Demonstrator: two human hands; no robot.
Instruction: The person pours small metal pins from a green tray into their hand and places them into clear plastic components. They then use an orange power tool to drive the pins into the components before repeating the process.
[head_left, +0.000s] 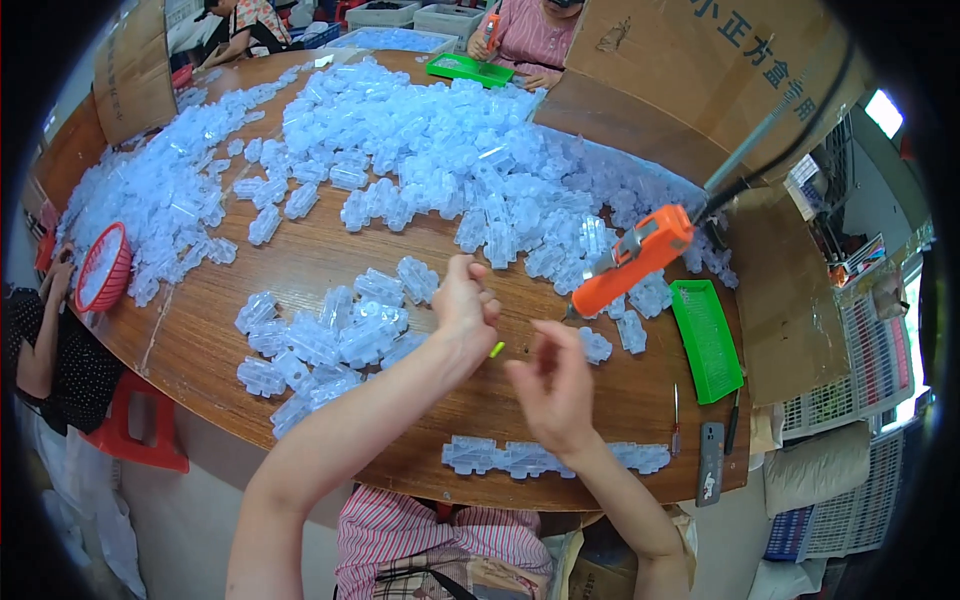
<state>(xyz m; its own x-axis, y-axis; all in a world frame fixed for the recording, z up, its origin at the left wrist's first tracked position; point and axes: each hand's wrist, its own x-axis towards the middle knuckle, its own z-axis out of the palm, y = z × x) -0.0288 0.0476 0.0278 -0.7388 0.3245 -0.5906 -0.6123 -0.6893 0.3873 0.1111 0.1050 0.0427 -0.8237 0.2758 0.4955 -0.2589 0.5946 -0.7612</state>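
Above the middle of the round wooden table, my left hand [466, 302] is closed with its fingers curled; what it may hold is hidden. To its lower right, my right hand [553, 388] is raised, thumb and fingers apart. A small yellow-green piece [497, 349] shows between the hands. Just beyond my right hand an orange electric screwdriver [635, 260] hangs tilted, its tip low over the table. Left of my hands lies a small group of clear plastic pieces [330, 340]. A row of clear plastic pieces [550, 458] lies along the near edge, partly behind my right wrist.
A big heap of clear pieces [420, 120] covers the far side. At the right lie a green tray [707, 340], a thin screwdriver [676, 425] and a dark flat device [711, 465]. A red basket [103, 268] is at the left. Other people sit around the table.
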